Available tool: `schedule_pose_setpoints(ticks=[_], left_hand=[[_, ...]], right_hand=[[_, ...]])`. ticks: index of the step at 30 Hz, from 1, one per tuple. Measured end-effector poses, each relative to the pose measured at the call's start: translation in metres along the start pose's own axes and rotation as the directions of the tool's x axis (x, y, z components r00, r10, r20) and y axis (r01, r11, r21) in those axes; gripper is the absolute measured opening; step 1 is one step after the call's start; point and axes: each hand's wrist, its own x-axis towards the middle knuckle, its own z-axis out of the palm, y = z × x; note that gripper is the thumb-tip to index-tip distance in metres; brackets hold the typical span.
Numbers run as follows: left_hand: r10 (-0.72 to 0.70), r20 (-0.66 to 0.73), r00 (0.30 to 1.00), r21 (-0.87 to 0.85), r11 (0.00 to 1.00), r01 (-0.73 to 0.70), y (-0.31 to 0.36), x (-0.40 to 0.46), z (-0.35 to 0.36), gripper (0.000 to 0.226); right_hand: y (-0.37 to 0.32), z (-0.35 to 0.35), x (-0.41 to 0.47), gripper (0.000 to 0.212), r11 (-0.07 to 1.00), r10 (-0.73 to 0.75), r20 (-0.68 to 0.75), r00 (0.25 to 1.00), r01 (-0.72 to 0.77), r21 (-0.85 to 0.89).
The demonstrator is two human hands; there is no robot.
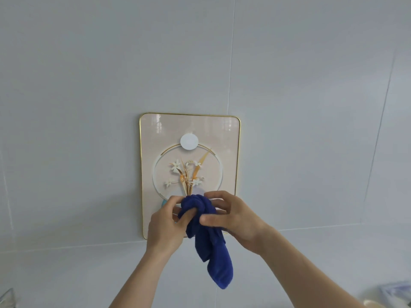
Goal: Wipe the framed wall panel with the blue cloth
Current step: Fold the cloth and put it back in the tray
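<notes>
The framed wall panel (pixel 213 134) hangs on the pale tiled wall, beige with a thin gold rim, a flower picture and a white round disc near its top. In front of its lower part both hands hold the dark blue cloth (pixel 211 247). My left hand (pixel 165 225) pinches the bunched top of the cloth from the left. My right hand (pixel 231 216) grips the same bunch from the right. The rest of the cloth hangs down loose below the hands. The panel's bottom edge is partly hidden behind hands and cloth.
Grey-white wall tiles (pixel 311 107) with thin seams surround the panel. A blurred pale object (pixel 393 292) shows at the bottom right corner, and a grey metallic bit (pixel 7 296) at the bottom left corner.
</notes>
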Motion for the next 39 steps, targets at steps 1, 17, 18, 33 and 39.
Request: schedule_pose_setpoints(ticks=[1, 17, 18, 33, 39], left_hand=[[-0.003, -0.012, 1.0, -0.006, 1.0, 0.003, 0.002, 0.0, 0.002, 0.022], [0.089, 0.203, 0.975, 0.224, 0.965, -0.135, 0.025, 0.005, 0.03, 0.004], [0.087, 0.197, 0.976, 0.234, 0.963, -0.134, 0.026, 0.005, 0.033, 0.004], [0.009, 0.236, 0.972, 0.308, 0.948, -0.083, 0.049, -0.012, 0.128, 0.008], [-0.04, 0.295, 0.955, 0.322, 0.945, -0.06, 0.053, -0.026, 0.183, 0.013]], right_hand=[[0.002, -0.004, -0.004, 0.061, 0.997, -0.015, 0.02, 1.0, 0.017, -0.072], [-0.001, -0.107, -0.029, 0.029, 0.61, -0.174, -0.267, 0.948, -0.109, -0.785], [0.001, -0.113, -0.03, 0.03, 0.602, -0.178, -0.278, 0.944, -0.119, -0.79], [0.045, -0.191, -0.054, 0.031, 0.58, -0.144, -0.373, 0.916, -0.227, -0.782], [0.07, -0.228, -0.075, 0.031, 0.571, -0.11, -0.409, 0.906, -0.279, -0.772]])
